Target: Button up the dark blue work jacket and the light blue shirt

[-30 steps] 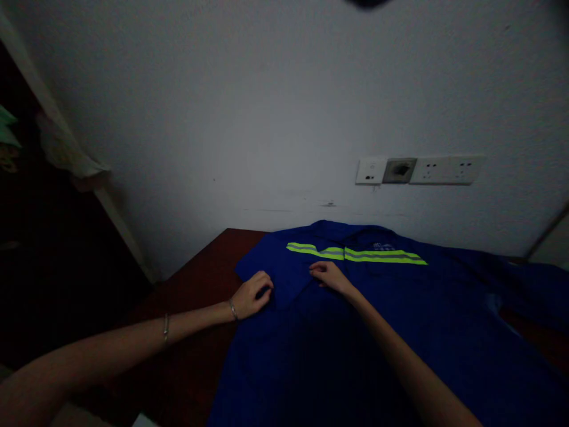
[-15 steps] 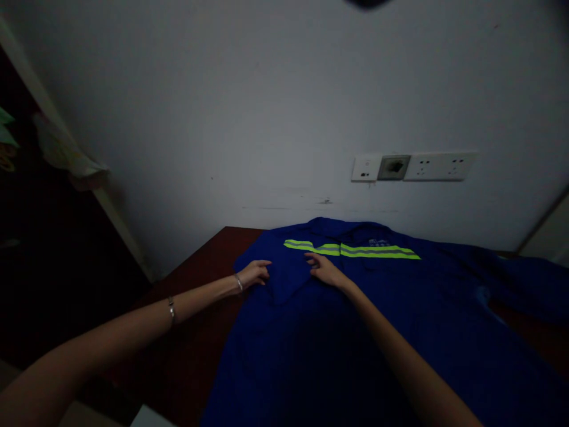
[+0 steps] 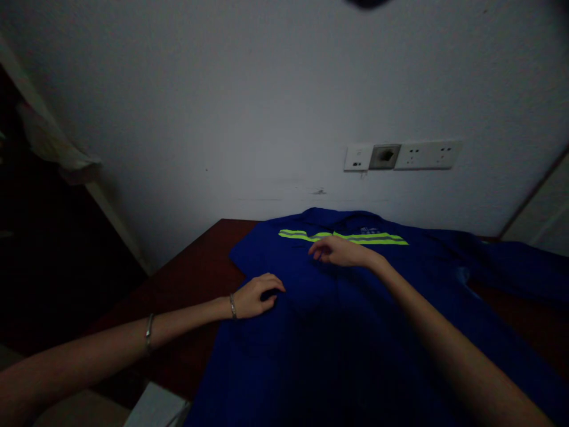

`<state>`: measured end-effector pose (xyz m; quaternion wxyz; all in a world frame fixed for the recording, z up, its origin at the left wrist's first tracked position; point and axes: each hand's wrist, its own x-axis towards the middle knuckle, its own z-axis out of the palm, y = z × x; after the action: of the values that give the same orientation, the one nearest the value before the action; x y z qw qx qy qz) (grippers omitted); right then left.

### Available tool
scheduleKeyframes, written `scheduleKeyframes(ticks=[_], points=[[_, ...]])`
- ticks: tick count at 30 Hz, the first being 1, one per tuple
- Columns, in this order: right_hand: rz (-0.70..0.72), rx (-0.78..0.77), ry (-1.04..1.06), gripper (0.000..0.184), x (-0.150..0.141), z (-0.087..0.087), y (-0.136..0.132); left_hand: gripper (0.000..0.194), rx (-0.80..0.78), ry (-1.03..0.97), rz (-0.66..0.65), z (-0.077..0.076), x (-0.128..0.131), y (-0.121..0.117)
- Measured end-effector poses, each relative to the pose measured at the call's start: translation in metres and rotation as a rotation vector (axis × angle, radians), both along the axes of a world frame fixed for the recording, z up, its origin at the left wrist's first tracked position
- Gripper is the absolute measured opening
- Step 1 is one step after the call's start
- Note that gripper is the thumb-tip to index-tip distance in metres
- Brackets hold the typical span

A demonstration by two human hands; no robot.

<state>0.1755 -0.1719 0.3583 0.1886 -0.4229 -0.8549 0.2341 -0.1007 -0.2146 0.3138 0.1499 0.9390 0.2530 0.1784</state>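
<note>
A blue work jacket (image 3: 306,273) lies spread on a dark red table, a yellow-green and grey reflective strip (image 3: 377,239) running across its chest. My left hand (image 3: 260,295) rests at the left side of the jacket, thumb and fingers apart and nothing between them. Over the chest, just below the strip, is my right hand (image 3: 340,251). Its fingers are loosely bent and apart, with no cloth visibly gripped, and it covers part of the strip. The jacket's lower part is in deep shadow.
Behind the table (image 3: 191,264) rises a white wall with a row of sockets (image 3: 422,155). The jacket's sleeve (image 3: 524,261) stretches to the right. A pale flat-sided object (image 3: 155,406) stands at the lower left. Pale cloth or plastic (image 3: 57,142) hangs at the far left.
My left hand has come lower and toward me, its thumb and fingers wider apart. My right hand has moved slightly right and up over the strip. The raised folds between them lie flatter.
</note>
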Motion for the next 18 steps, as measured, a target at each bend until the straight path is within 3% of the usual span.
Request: scheduleKeyframes(ticks=[3,6,12,18], points=[[0.112,-0.066,-0.033,0.041,-0.002,-0.012,-0.021,0.028,0.088,0.066,-0.062,-0.005,0.007,-0.002],[0.185,-0.026,-0.094,0.037,-0.006,-0.03,-0.037,0.031,0.159,0.139,-0.081,-0.01,0.02,-0.006],[0.168,0.133,-0.235,0.033,-0.017,-0.064,-0.053,0.022,0.256,0.29,-0.077,-0.021,0.042,-0.003],[0.131,0.227,0.006,0.021,-0.021,-0.068,-0.053,0.021,0.226,0.095,0.008,-0.014,0.04,-0.001]])
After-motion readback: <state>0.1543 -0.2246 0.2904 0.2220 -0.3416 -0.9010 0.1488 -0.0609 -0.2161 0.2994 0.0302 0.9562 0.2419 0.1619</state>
